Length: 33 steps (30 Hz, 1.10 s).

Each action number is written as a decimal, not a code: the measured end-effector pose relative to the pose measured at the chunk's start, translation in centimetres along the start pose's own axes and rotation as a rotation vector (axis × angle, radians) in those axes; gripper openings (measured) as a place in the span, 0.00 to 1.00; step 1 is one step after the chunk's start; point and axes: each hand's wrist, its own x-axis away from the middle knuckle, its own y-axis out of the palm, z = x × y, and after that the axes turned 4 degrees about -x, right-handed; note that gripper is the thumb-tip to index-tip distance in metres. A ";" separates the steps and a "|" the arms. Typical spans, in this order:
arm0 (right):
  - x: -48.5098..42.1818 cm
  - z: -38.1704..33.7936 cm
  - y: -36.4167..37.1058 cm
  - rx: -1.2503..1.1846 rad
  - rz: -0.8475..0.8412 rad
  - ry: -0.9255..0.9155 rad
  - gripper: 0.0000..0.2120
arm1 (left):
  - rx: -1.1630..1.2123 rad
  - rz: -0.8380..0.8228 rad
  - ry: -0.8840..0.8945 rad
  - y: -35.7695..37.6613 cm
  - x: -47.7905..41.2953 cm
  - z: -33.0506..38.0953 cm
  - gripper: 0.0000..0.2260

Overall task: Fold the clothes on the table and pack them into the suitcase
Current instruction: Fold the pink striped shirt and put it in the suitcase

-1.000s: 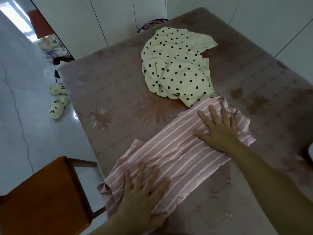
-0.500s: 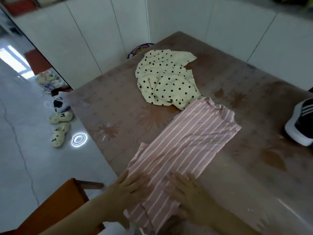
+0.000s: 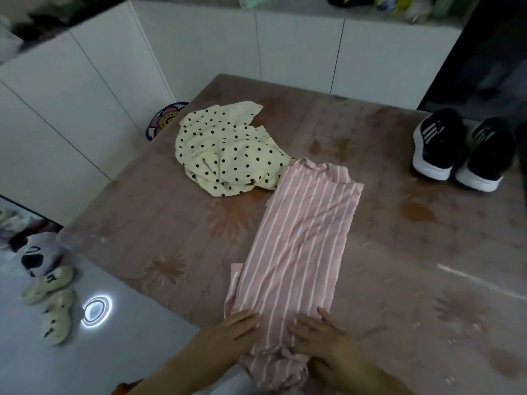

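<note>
A pink striped garment (image 3: 299, 243) lies on the table (image 3: 413, 266) as a long narrow strip running away from me, its near end bunched at the table edge. My left hand (image 3: 231, 333) rests flat on the strip's near left edge, fingers stretched out. My right hand (image 3: 322, 336) lies flat on the near right part. A crumpled cream garment with black dots (image 3: 228, 149) sits further back, touching the strip's far corner. No suitcase is in view.
A pair of black sneakers (image 3: 459, 152) with white soles stands on the table at the right. White cabinets (image 3: 299, 52) close off the far side. On the floor to the left lie pale slippers (image 3: 48, 303) and a black-and-white toy (image 3: 37, 255).
Both hands have slid to the near end of the pink garment; the right came back from the far end. The view has lifted, and the sneakers have come into sight.
</note>
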 end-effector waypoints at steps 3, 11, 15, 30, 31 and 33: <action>1.6 -0.3 0.3 -0.286 0.016 0.123 0.16 | 0.022 0.026 0.063 -0.2 -0.1 -0.2 0.22; 1.2 -2.3 -3.7 -0.725 0.225 0.466 0.16 | 0.800 -0.327 -0.275 -6.0 -4.0 -2.3 0.11; -1.2 -1.4 -5.5 -0.807 0.421 0.800 0.17 | 1.043 -0.282 -0.521 -8.1 -9.0 -4.9 0.12; -1.6 -1.4 -4.5 0.326 0.171 0.240 0.37 | -0.149 -0.118 0.039 -3.6 -7.8 -4.5 0.43; -1.7 -0.6 -4.3 0.346 0.030 0.262 0.45 | -0.184 -0.192 -0.003 -3.2 -8.2 -4.9 0.49; -1.8 1.0 -4.2 0.366 -0.184 0.327 0.54 | -0.182 -0.261 -0.018 -2.9 -9.0 -5.7 0.55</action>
